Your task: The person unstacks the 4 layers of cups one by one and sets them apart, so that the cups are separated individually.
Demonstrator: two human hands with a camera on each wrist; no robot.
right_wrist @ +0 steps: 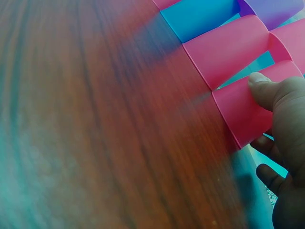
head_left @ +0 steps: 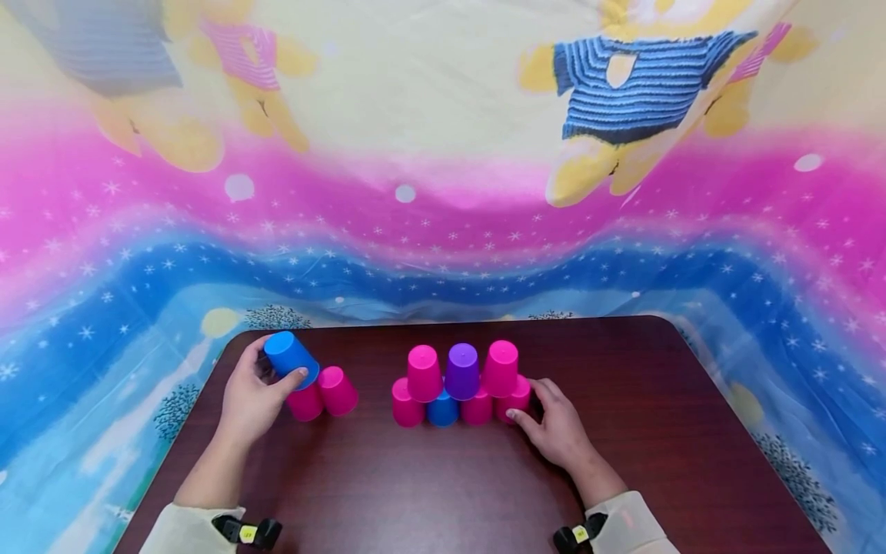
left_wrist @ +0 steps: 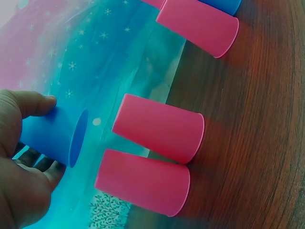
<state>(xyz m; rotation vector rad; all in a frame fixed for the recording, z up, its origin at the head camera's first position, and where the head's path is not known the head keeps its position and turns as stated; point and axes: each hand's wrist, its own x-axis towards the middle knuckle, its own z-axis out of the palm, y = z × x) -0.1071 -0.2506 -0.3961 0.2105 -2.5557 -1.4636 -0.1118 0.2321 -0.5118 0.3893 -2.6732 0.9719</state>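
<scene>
My left hand (head_left: 251, 398) grips a blue cup (head_left: 289, 358), tilted with its mouth toward the lower right. Below it two pink cups (head_left: 339, 391) stand upside down side by side; in the left wrist view the blue cup (left_wrist: 52, 131) is held apart from them. To the right is a two-level stack of upturned cups. Its lower row has pink cups and one blue cup (head_left: 443, 410); its upper row is pink, purple (head_left: 461, 372), pink (head_left: 501, 368). At its right end my right hand (head_left: 559, 428) holds the lowest pink cup (right_wrist: 245, 107) between thumb and fingers.
The cups stand on a dark brown wooden table (head_left: 415, 485), toward its far edge. A patterned cloth (head_left: 429, 254) with bears and snowflakes hangs behind and around the table. A gap of table surface separates the pair from the larger stack.
</scene>
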